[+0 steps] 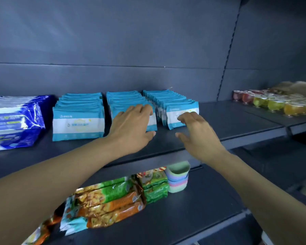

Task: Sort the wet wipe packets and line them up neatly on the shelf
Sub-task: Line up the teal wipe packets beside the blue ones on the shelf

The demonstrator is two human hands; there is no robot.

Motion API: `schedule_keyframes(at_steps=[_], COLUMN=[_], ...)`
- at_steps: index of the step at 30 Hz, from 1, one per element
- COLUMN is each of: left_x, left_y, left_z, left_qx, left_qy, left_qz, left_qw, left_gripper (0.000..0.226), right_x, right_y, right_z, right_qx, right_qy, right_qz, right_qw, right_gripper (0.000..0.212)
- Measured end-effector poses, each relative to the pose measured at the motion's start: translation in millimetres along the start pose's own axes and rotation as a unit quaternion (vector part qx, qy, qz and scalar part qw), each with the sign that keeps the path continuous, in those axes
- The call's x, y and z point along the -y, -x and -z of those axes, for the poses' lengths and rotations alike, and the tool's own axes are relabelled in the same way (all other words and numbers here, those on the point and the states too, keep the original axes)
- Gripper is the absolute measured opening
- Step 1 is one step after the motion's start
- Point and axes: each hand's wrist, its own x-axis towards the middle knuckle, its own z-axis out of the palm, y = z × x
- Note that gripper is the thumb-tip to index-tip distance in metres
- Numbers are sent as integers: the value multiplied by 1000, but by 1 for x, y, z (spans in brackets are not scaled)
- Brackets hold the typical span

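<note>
- A dark grey shelf [237, 121] carries three rows of teal-and-white wet wipe packets [79, 121] standing upright, front to back, side by side at its middle.
- A large blue wipes pack [16, 121] lies at the left end, near the first row.
- Snack bags [106, 202] lie on the lower shelf, with stacked pastel cups [177, 177] just beside them.
- Jelly cups [272, 103] line the neighbouring shelf, far right.
- The left hand [131, 128] lies over the front of the middle row, fingers straight on the packets, thumb low by the shelf.
- The right hand [196, 131] reaches the right row, loosely curled fingertips touching the front packet, gripping nothing.
</note>
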Motion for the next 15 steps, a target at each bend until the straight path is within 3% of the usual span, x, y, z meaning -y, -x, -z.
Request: schedule_keyframes(at_steps=[5, 7, 10, 12, 15], left_x=[-59, -81, -108, -121, -136], left_y=[34, 49, 72, 91, 125], left_z=[-31, -53, -83, -105, -143], left_qx=[19, 32, 42, 32, 142], left_qy=[98, 86, 23, 60, 147], left_qz=[-35, -58, -154, -200, -192], left_qw=[994, 994, 987, 977, 960], left_gripper=[31, 27, 22, 23, 20], right_x=[-31, -46, -67, -80, -97], right_y=[74, 107, 158, 192, 244], right_z=[-2, -12, -30, -44, -66], right_qx=[16, 42, 88, 115, 153], right_qy=[-11, -14, -25, -23, -9], right_qz=[-47, -92, -164, -214, -294], right_qw=[999, 995, 982, 970, 943], right_gripper=[25, 26, 26, 28, 26])
